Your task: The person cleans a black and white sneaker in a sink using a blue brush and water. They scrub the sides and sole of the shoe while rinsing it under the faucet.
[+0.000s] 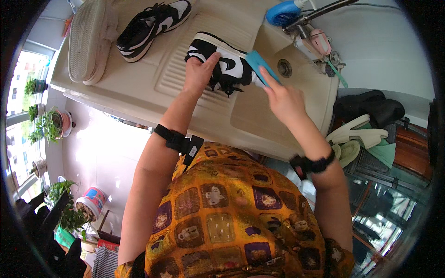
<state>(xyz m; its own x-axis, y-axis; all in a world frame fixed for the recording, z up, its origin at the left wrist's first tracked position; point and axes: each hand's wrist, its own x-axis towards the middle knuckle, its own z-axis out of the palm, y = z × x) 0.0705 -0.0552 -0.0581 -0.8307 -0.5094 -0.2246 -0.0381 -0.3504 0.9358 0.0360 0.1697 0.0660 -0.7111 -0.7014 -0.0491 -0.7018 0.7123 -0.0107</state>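
My left hand grips a black-and-white Nike sneaker by its heel end, over the ribbed washboard part of a beige laundry sink. The sneaker lies tilted on its side, its black laces towards me. In my right hand is a blue brush, index finger stretched along its back, its far end at the sneaker's forefoot. Its bristles are hidden. The matching sneaker rests on the sink's flat top, further left. Beside it a pale shoe leans with its patterned sole showing.
The sink's basin, with a round drain, lies at the right. Behind it are a metal faucet, a blue bottle and a green-handled brush. Black shoes and pale slippers sit on a rack at right. Potted plants line the left.
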